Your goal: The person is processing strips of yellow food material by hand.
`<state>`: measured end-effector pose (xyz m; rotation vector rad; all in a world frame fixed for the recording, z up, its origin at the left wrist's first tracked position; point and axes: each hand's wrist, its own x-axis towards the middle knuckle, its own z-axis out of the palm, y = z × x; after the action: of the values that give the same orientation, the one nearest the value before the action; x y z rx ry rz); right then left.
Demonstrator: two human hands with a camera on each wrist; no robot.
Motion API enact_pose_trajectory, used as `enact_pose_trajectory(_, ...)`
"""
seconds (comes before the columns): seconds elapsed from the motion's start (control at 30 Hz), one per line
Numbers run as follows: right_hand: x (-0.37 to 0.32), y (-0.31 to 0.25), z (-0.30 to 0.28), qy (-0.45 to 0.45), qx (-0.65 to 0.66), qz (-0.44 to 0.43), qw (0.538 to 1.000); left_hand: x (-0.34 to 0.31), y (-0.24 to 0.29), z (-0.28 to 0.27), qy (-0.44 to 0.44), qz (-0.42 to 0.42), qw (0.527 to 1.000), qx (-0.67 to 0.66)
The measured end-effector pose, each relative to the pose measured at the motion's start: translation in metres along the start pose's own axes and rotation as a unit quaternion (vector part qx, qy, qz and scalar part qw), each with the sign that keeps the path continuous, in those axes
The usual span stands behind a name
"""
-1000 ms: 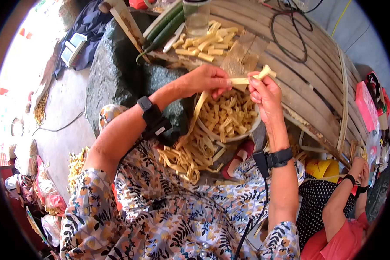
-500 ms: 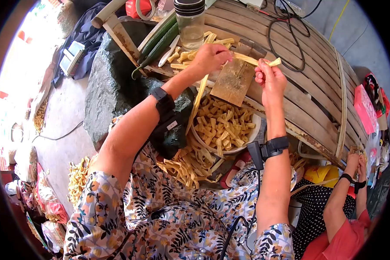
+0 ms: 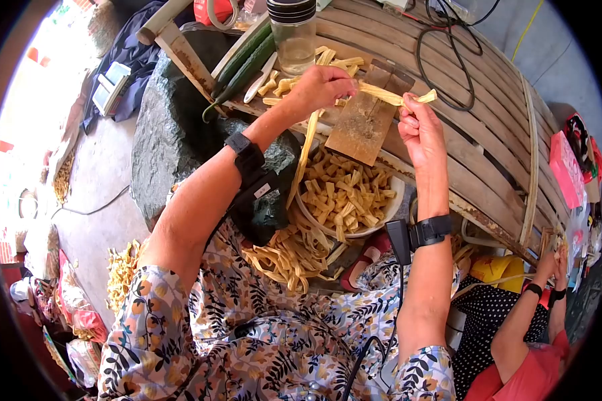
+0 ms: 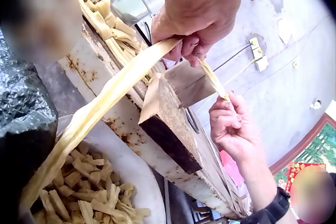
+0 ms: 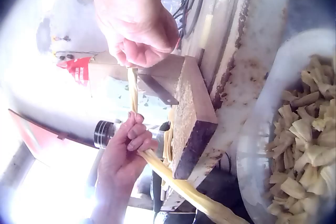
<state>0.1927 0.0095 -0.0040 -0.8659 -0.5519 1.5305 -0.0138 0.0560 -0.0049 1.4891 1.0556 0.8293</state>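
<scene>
A long pale-yellow strip, like tofu skin [image 3: 379,93], stretches between my two hands above a wooden board [image 3: 361,127]. My left hand [image 3: 324,87] pinches it partway along, and its tail [image 4: 113,90] hangs down toward the bowl. At the other end my right hand [image 3: 423,130] grips the strip between thumb and fingers, a short tip sticking out past them. A flat metal blade [image 5: 159,88] stands up by the board, close to the taut stretch. Below, a white bowl [image 3: 398,204] holds many short cut pieces [image 3: 348,190].
More cut pieces lie beside a lidded glass jar [image 3: 295,43], with cucumbers [image 3: 251,60] alongside. Long strips [image 3: 291,257] are heaped near the lap. A black cable [image 3: 451,60] loops over the slatted wooden table [image 3: 488,134]. Another person's hands [image 3: 552,260] work at the right.
Both hands have moved from over the bowl to above the board, baring it. The strip between them is stretched longer. Over the last half second the hands have barely shifted.
</scene>
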Motion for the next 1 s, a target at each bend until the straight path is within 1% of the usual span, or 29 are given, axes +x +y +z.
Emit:
enact_pose_trajectory(0.03,0.001,0.0,0.001,0.003,-0.003,-0.003,1.0,0.001,0.0,0.0,0.004,-0.008,1.0,0.004)
enact_pose_trajectory(0.23,0.011,0.006,-0.002,0.012,-0.019,-0.032,0.999,0.009,-0.005,0.003,0.033,0.022,0.999,0.022)
enact_pose_trajectory(0.33,0.016,0.014,-0.005,0.009,-0.023,-0.045,0.999,0.015,-0.015,0.001,0.044,0.024,0.998,0.037)
enact_pose_trajectory(0.43,0.02,0.03,-0.009,0.054,-0.131,-0.065,0.988,0.016,-0.032,0.008,0.075,0.082,0.991,0.073)
enact_pose_trajectory(0.47,0.016,0.032,-0.008,0.094,-0.174,-0.075,0.977,0.015,-0.032,0.006,0.082,0.057,0.991,0.09)
enact_pose_trajectory(0.53,0.004,0.024,-0.012,0.079,-0.193,-0.061,0.976,0.005,-0.031,0.0,0.095,0.005,0.988,0.124)
enact_pose_trajectory(0.57,-0.004,0.019,-0.012,0.071,-0.202,-0.055,0.975,-0.002,-0.026,-0.001,0.061,0.002,0.996,0.07)
enact_pose_trajectory(0.6,-0.014,0.01,-0.011,0.016,-0.244,-0.03,0.969,-0.01,-0.021,-0.002,0.028,-0.002,0.999,0.015)
enact_pose_trajectory(0.63,-0.027,0.006,-0.007,-0.035,-0.304,-0.012,0.952,-0.019,-0.015,-0.003,-0.004,-0.006,0.999,-0.04)
enact_pose_trajectory(0.67,-0.042,0.004,-0.003,-0.086,-0.362,0.006,0.928,-0.026,-0.012,-0.005,-0.067,-0.014,0.994,-0.079)
enact_pose_trajectory(0.7,-0.053,0.004,-0.002,-0.136,-0.418,0.025,0.898,-0.034,-0.01,-0.002,-0.076,-0.015,0.994,-0.081)
enact_pose_trajectory(0.77,-0.068,0.009,-0.008,-0.114,-0.499,-0.039,0.858,-0.052,-0.006,0.008,-0.095,-0.018,0.992,-0.086)
enact_pose_trajectory(0.8,-0.073,0.011,-0.011,-0.102,-0.537,-0.069,0.835,-0.058,-0.004,0.012,-0.111,0.003,0.992,-0.053)
enact_pose_trajectory(0.83,-0.077,0.006,-0.01,-0.104,-0.456,-0.055,0.882,-0.063,-0.006,0.017,-0.125,0.007,0.992,-0.028)
enact_pose_trajectory(0.9,-0.082,0.004,0.007,-0.066,-0.394,-0.068,0.914,-0.073,-0.006,0.031,-0.168,0.03,0.985,-0.019)
enact_pose_trajectory(0.93,-0.079,0.007,0.004,-0.088,-0.389,-0.068,0.915,-0.08,0.004,0.037,-0.191,-0.002,0.981,-0.031)
enact_pose_trajectory(1.0,-0.073,0.014,-0.008,-0.134,-0.376,-0.064,0.915,-0.087,0.008,0.035,-0.219,-0.055,0.968,-0.106)
